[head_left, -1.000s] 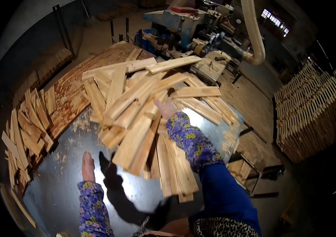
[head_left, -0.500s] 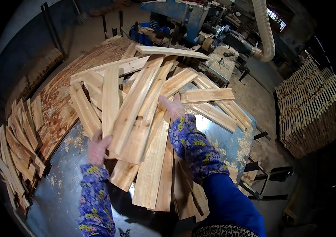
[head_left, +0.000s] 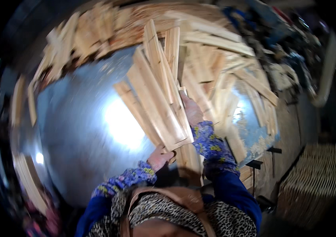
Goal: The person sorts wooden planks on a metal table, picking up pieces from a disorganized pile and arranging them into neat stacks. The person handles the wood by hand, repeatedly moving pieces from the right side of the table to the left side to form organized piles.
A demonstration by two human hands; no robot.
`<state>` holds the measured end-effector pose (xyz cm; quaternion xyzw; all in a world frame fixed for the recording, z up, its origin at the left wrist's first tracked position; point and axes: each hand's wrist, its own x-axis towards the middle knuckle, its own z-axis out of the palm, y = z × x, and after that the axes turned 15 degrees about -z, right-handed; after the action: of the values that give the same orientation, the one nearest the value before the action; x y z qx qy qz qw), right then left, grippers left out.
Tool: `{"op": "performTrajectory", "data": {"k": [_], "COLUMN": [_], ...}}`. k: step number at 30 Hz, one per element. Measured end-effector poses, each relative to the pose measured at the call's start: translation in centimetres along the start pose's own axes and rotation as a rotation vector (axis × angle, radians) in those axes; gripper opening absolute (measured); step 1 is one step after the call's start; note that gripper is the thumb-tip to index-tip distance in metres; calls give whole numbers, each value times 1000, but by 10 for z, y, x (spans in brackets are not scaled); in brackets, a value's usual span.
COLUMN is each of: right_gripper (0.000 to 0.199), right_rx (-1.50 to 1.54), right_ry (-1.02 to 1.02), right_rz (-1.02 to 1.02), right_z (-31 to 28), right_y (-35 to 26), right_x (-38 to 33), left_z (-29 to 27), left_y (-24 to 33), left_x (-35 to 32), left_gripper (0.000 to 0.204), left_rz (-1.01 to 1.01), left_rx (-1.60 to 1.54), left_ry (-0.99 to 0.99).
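Observation:
Several pale wooden boards (head_left: 156,102) lie fanned out in a loose bundle in front of me, their far ends spread apart. My left hand (head_left: 160,158) is closed at the near end of the bundle, its fingers curled at the board ends. Along the bundle's right edge my right hand (head_left: 191,108) grips the boards from the side. More loose boards (head_left: 199,61) lie crossed in a heap just right of and beyond my right hand. Motion blurs the picture, so I cannot tell how many boards each hand holds.
A shiny metal tabletop (head_left: 77,118) spreads to the left, with wood shavings (head_left: 260,146) at its right side. Another board pile (head_left: 93,29) lies at the far left. Machinery (head_left: 282,43) stands far right, a slat stack (head_left: 310,181) near right. Part of another person (head_left: 51,213) shows lower left.
My view has swung left. The held boards have come away from the heap, over toward the open metal surface on the left, with both hands on them.

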<state>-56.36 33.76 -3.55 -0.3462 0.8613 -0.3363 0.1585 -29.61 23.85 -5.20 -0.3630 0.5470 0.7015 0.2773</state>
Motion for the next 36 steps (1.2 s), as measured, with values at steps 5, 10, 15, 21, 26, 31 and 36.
{"op": "performTrajectory", "data": {"k": [5, 10, 15, 21, 26, 31, 36], "right_gripper": [75, 65, 61, 113, 96, 72, 58], "right_rx": [4, -153, -74, -547, -527, -283, -3], "right_ry": [-394, -259, 2, -382, -196, -547, -411], "right_rz": [103, -184, -162, -71, -65, 25, -250], "right_z": [122, 145, 138, 286, 306, 289, 272], "right_y": [-87, -135, -239, -333, -332, -342, -349], "right_x": [-112, -152, -139, -153, -163, -174, -190], "left_z": [-79, -154, -198, -221, -238, -244, -209], "left_y": [-148, -230, -333, -271, -275, -272, -225], "left_x": [-69, -128, -143, -218, -233, -176, -210], "left_gripper": [46, 47, 57, 66, 57, 49, 81], "left_rz": [-127, -221, 168, -36, 144, 156, 101], "left_rx": [23, -132, -143, 302, 49, -807, -1266], "left_ry": [11, 2, 132, 341, 422, -105, -291]}}
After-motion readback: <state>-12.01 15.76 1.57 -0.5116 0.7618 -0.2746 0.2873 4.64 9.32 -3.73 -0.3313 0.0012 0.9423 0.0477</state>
